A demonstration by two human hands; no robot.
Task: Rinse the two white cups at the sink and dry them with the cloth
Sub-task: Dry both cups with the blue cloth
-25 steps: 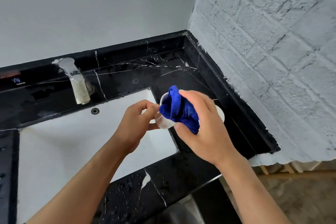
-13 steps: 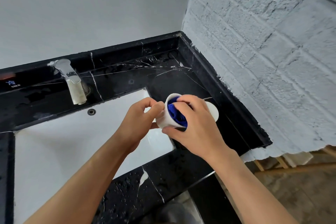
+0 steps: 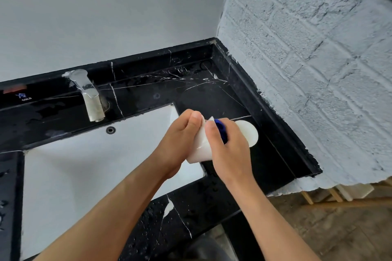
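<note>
My left hand [image 3: 180, 140] grips a white cup [image 3: 200, 146], tilted with its mouth up and to the right, over the right edge of the white sink [image 3: 89, 167]. My right hand [image 3: 230, 150] holds the blue cloth [image 3: 221, 130] pushed into the cup's mouth; only a small patch of blue shows between the fingers. The second white cup [image 3: 250, 133] sits on the black counter just behind my right hand, partly hidden by it.
A chrome tap [image 3: 90, 95] stands at the back left of the sink on the black marble counter [image 3: 191, 87]. A white brick wall [image 3: 307, 70] closes the right side. The counter's front edge drops to a wooden floor [image 3: 339, 229].
The cloth went from bunched outside the cup to pushed inside it. The cup has tipped so its base points down toward me, and both hands have drawn closer together.
</note>
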